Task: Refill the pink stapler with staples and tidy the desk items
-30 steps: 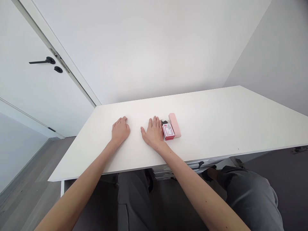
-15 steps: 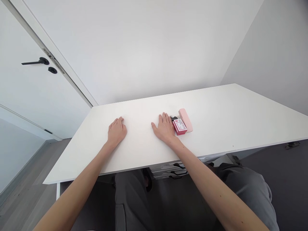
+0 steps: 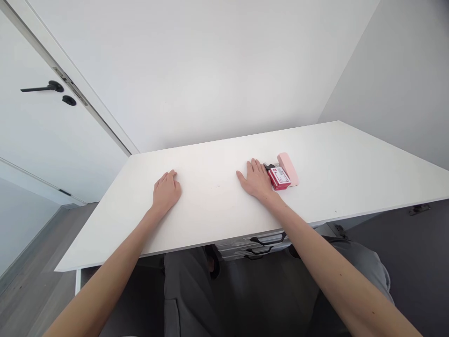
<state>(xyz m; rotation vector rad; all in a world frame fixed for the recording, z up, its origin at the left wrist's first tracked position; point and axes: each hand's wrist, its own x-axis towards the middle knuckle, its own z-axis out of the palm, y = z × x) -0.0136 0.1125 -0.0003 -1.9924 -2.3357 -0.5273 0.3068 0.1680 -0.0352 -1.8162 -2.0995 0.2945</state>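
Observation:
My right hand point(image 3: 257, 178) lies palm down on the white tabletop point(image 3: 217, 210), fingers stretched out and thumb apart. Its outer edge is against a cluster of small items. In that cluster are small red-and-white boxes point(image 3: 279, 178), seemingly stacked, and a small black-and-metal item point(image 3: 268, 166), partly hidden. A long pink piece with a rounded end point(image 3: 288, 168) lies along their right side. Off to the left, my left hand point(image 3: 167, 189) rests on the tabletop with its fingers curled in. Nothing shows in it, and its palm is hidden.
Behind the table rises a white wall point(image 3: 217, 70). At the left is a white door point(image 3: 42, 126) with a black handle point(image 3: 42, 87). Drawers with black pulls point(image 3: 268, 239) stand under the table's front edge, near my legs point(image 3: 189, 290).
My right hand has slid to the right across the tabletop, and the boxes, the black item and the pink piece have moved right with it. My left hand has stayed nearly in place.

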